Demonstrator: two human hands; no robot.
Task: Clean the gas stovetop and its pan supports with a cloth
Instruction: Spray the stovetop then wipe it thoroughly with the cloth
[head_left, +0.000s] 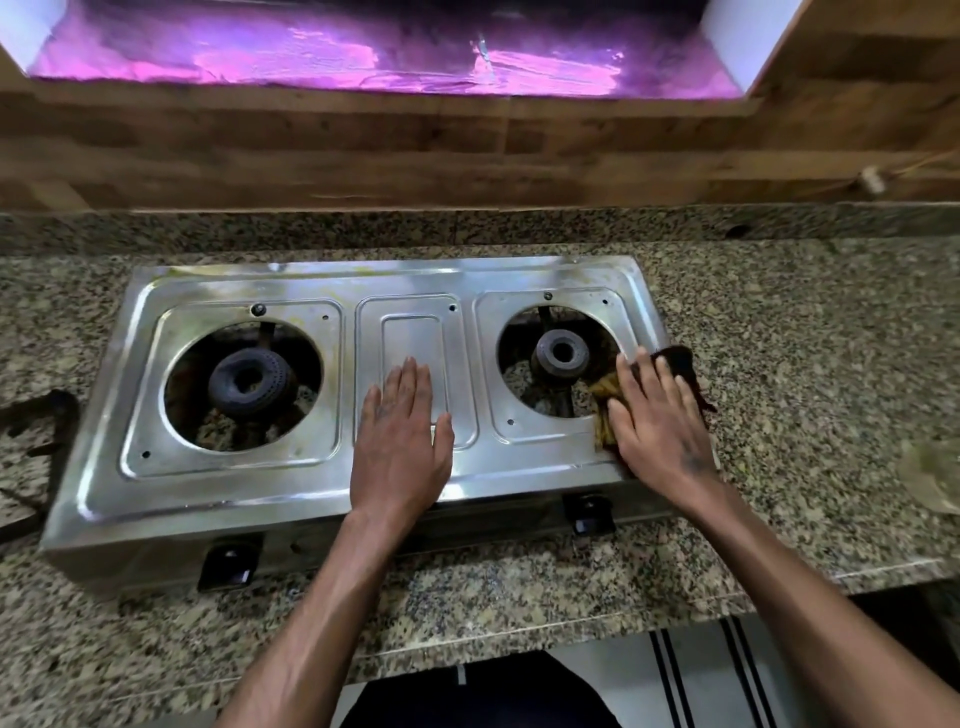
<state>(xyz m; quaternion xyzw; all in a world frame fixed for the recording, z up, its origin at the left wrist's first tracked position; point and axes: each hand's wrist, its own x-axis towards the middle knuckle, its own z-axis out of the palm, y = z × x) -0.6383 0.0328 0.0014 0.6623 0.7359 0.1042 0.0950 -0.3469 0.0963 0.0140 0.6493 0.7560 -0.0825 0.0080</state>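
Cloth (675, 364) flat beneath right hand (657, 421)

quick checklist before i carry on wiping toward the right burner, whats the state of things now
1. Stove braced: ok. The left hand lies flat on the centre panel of the gas stovetop.
2. Cloth under control: ok. The right hand presses the cloth flat at the stove's right edge.
3. Burners off: ok. No flame shows at the right burner or the left burner.
4. Pan supports out of the way: ok. None sits over either burner; a dark one seems to lie on the granite counter to the left.
5. Knobs in off position: cannot tell. The right knob and left knob are seen from above.
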